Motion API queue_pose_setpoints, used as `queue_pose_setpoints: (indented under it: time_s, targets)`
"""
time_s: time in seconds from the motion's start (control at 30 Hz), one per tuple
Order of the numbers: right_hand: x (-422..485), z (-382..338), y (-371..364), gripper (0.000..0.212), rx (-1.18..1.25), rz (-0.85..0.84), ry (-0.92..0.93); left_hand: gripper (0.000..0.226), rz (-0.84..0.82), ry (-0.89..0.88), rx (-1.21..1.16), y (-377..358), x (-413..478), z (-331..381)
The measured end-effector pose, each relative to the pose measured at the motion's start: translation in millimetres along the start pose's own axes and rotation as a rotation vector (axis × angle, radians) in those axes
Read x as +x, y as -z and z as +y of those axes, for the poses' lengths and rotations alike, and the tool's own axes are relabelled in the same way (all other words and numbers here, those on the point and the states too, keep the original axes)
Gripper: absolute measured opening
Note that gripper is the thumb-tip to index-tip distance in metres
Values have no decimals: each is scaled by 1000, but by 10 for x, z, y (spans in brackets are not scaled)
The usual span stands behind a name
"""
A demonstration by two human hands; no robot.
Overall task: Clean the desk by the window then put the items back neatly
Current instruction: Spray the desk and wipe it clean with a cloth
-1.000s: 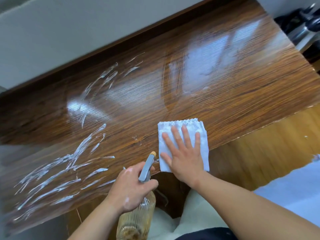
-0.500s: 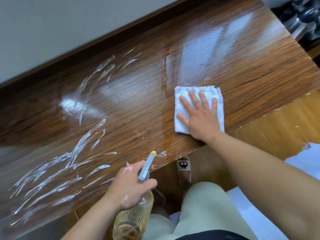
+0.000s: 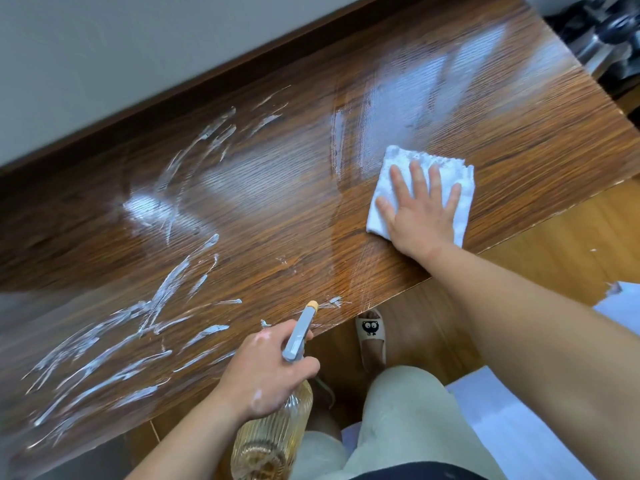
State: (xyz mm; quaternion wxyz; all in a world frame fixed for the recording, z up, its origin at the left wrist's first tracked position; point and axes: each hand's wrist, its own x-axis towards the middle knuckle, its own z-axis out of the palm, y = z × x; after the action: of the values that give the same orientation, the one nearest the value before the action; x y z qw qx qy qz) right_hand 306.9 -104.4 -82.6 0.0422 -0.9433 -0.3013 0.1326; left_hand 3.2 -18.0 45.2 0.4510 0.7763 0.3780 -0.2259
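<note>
Under the spread fingers of the right hand — the cloth; left hand grips bottle

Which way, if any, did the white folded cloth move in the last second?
Yes: the white folded cloth under the right hand slid right and toward the wall, judged against the vertical white smear.

No readable text, apparently

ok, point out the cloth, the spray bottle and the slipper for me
cloth (image 3: 398,155): head view, bare far edge of the folded white fabric.
spray bottle (image 3: 273,434): head view, ribbed amber glass body.
slipper (image 3: 370,328): head view, strap with the cartoon face.
</note>
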Motion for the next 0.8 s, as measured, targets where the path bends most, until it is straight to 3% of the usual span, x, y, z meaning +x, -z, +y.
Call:
queue_pose_setpoints:
  time_s: [0.37,0.6,0.8]
  targets:
    - [-1515,-802,-547,70,-42,40,342,18,31,-16,-35,150,53,40]
    - [-1588,-1055,-555,72,-65,-96,410,30,23,7,-57,169,112,88]
    - [-1410,-702,-460,71,-39,-21,476,21,13,8,-70,160,166,185]
